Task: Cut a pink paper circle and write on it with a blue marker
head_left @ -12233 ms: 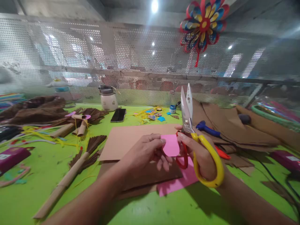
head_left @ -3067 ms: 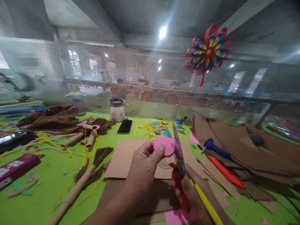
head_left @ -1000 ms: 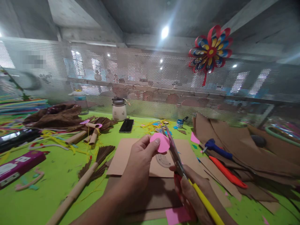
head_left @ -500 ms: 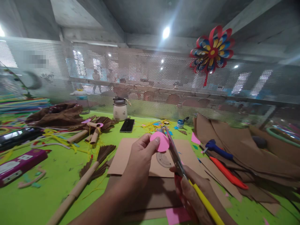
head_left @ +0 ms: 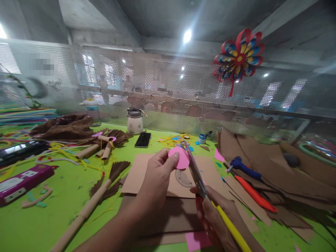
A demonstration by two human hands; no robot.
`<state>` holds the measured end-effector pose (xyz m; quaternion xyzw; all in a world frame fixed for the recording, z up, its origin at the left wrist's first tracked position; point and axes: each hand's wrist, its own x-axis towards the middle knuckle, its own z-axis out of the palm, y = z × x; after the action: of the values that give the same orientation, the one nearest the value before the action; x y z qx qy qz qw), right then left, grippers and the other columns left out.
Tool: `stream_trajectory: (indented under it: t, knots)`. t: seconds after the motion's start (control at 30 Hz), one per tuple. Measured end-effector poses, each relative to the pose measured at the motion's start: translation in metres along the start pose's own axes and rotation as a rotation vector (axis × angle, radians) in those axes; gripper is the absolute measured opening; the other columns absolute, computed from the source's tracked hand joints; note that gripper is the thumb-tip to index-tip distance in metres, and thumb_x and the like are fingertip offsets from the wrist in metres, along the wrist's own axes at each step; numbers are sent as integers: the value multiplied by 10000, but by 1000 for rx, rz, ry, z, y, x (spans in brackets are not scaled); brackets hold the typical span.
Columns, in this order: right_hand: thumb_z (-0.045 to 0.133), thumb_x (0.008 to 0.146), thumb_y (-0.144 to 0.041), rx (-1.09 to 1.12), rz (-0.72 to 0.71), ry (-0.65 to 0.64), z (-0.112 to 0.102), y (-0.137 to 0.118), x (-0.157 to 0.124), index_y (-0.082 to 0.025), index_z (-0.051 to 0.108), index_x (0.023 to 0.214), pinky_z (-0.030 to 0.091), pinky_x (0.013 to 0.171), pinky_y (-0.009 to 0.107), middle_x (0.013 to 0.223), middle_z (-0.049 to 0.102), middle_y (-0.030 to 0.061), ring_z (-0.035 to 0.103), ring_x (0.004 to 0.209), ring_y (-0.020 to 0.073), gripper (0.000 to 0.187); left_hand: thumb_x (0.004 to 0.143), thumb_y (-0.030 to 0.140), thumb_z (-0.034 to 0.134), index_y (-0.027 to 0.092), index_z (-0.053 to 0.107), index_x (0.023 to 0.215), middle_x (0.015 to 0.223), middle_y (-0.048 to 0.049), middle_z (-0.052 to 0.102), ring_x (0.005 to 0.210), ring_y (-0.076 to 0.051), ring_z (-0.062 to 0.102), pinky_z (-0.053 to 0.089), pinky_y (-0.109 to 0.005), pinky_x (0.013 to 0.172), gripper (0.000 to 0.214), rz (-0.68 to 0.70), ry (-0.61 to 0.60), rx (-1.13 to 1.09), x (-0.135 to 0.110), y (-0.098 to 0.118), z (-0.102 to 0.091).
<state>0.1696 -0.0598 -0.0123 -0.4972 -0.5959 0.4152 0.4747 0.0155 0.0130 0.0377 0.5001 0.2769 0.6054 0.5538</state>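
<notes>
My left hand [head_left: 157,178] pinches a small pink paper disc [head_left: 179,158] between thumb and fingers, held up above the table. My right hand [head_left: 213,215] grips yellow-and-red scissors [head_left: 195,174]; their blades point up and away and touch the disc's right edge. Below lie tan card sheets [head_left: 147,171], one with a drawn circle [head_left: 183,177], and a leftover pink paper piece [head_left: 198,240] near the front edge.
On the green table [head_left: 52,210]: brown paper brooms [head_left: 97,189] and rolls at left, a purple box [head_left: 23,182], a phone [head_left: 143,139], a white jar [head_left: 134,123]. Brown sheets [head_left: 275,164], a blue tool [head_left: 243,166] and an orange tool [head_left: 256,197] lie right. A paper pinwheel [head_left: 239,59] hangs on the mesh wall.
A squarish pink piece has become a round disc over the earlier frames. In the last second the disc and scissors barely shift; the view has drifted slightly.
</notes>
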Motion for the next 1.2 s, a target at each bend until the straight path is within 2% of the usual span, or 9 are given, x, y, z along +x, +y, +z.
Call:
stream_trajectory:
  t: [0.3, 0.47, 0.77, 1.03, 1.2]
  knots:
    - [481, 862, -711, -21, 13, -10, -2, 0, 0, -161, 630, 1026, 250, 474, 227, 590, 474, -12, 372, 495, 89, 593, 815, 319, 703, 138, 647, 779, 720, -4, 598, 710, -124, 498, 427, -251, 691, 193, 4, 7, -7, 0, 1, 1]
    - [482, 849, -729, -1, 72, -8, -1, 0, -1, -153, 622, 1049, 272, 450, 213, 592, 479, -10, 389, 476, 87, 625, 798, 306, 720, 143, 639, 760, 724, -2, 600, 708, -119, 499, 429, -241, 681, 186, 0, 17, -24, 1, 0, 1]
    - [484, 844, -736, 43, 99, 4, 2, -1, -2, -162, 619, 1046, 272, 398, 190, 574, 481, -16, 372, 442, 78, 624, 811, 314, 704, 146, 636, 755, 718, 2, 601, 702, -119, 499, 431, -243, 683, 190, -5, 17, -1, 1, -1, 0]
    - [539, 790, -763, 118, 144, 48, 4, -2, -1, -166, 633, 1036, 232, 353, 182, 488, 460, -45, 318, 357, 63, 653, 815, 293, 692, 138, 659, 785, 733, -18, 627, 699, -130, 527, 447, -253, 682, 162, -10, 19, -7, 3, -2, -2]
    - [567, 788, -744, 149, 146, 124, 6, -4, 1, -158, 621, 1034, 217, 368, 172, 477, 439, -58, 315, 370, 57, 637, 790, 305, 717, 137, 690, 813, 765, -33, 637, 730, -138, 525, 452, -264, 714, 172, -44, 23, -44, 3, -2, -2]
